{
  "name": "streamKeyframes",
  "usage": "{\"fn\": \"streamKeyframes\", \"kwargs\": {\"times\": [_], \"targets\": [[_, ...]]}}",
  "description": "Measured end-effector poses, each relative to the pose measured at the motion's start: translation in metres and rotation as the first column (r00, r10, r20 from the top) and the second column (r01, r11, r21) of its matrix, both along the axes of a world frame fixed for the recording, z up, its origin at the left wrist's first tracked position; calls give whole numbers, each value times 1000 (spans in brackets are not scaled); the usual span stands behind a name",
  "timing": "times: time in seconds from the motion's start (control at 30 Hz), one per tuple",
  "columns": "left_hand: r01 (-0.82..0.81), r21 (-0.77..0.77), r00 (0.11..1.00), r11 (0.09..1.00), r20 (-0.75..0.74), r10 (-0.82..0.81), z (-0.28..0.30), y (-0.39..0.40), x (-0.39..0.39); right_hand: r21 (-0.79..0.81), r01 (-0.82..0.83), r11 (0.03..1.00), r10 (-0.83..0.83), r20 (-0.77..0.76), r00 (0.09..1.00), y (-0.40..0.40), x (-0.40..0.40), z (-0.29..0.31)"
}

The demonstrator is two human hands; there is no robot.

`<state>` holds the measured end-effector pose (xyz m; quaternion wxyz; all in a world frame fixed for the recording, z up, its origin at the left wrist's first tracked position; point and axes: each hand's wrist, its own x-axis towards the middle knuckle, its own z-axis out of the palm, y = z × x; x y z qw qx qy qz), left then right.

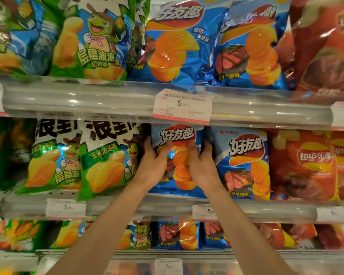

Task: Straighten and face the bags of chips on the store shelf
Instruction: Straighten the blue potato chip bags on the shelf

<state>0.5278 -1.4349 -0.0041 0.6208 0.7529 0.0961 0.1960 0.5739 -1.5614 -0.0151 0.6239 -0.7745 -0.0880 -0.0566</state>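
A person stands close to the store shelf [115, 207] with both arms stretched out. The blue bag of chips [179, 135] they are fixing sits on the middle shelf, between a green bag [105, 159] on one side and a second blue bag [244, 163] on the other.

The left hand [154, 161] wraps the bag's left edge, and the right hand [202, 163] wraps its right edge. Each grip is curled round the bag, thumb on the front and fingers tucked behind the side. I think they hold it from both sides so it will not twist, and so they can turn the picture to face out.

The bag stands nearly straight, with its name showing at the top. It touches the bags beside it, so there is little room to wiggle.

The red bags [302, 165] farther right stand in their own row. Above the hands, a white price tag [182, 106] hangs on the rail of the upper shelf [77, 100], right over the blue bags it belongs to.
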Motion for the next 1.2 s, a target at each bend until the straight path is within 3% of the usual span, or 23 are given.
{"fn": "streamKeyframes", "kwargs": {"times": [0.13, 0.23, 0.37, 0.47, 0.6, 0.77, 1.2], "targets": [[8, -92, 1000, 996, -22, -10, 2, 0, 4, 28, -32, 999, 32, 1, 999, 4, -1, -4], [-85, 38, 996, 996, 43, 83, -9, 1, 8, 15, -22, 1000, 22, 31, 999, 6, -1, -10], [-134, 72, 986, 988, 108, 126, -19, 0, 5, -22, -10, 1000, 12, 79, 997, 2, -3, -12], [-99, 137, 991, 986, 101, 85, -16, 4, 5, -118, 33, 992, -23, 89, 996, 0, -2, -10], [-9, 289, 990, 957, 136, -31, -15, 10, 2, -178, 57, 982, -15, 228, 974, -6, -11, -5], [-4, 317, 988, 948, 145, -45, -18, 10, 2, -342, 36, 939, 74, 303, 950, -6, -16, -4], [7, 370, 998, 929, 50, -27, -14, -1, 2, -485, 61, 872, 129, 348, 928, -13, 10, -20]]}}
